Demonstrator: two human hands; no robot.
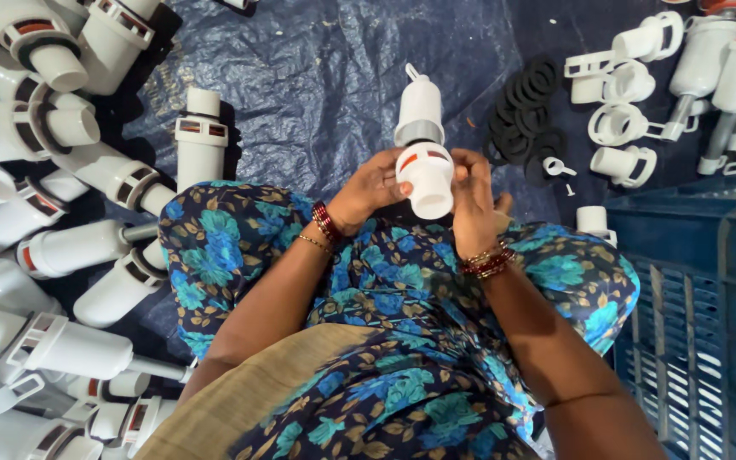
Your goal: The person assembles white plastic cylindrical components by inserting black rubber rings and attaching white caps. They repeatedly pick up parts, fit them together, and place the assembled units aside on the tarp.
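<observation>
Both hands grip one white plastic fitting point(423, 152) above the person's lap: the left hand point(370, 187) curls shut around its left side, and the right hand point(473, 198) closes on its right, fingers wrapped at the wide ribbed collar. Its narrow end points away from the person. Below lies a blue tarp point(317, 77) on the floor. White fitting bodies point(61, 247) are heaped along the tarp's left edge, black rubber rings point(526, 106) sit just right of the hands, white clips point(623, 94) lie toward the far right corner, and a blue crate point(692, 281) stands at the right.

Blue tarp point(317, 77) carries white fittings point(70, 247), black rings point(526, 106).
</observation>
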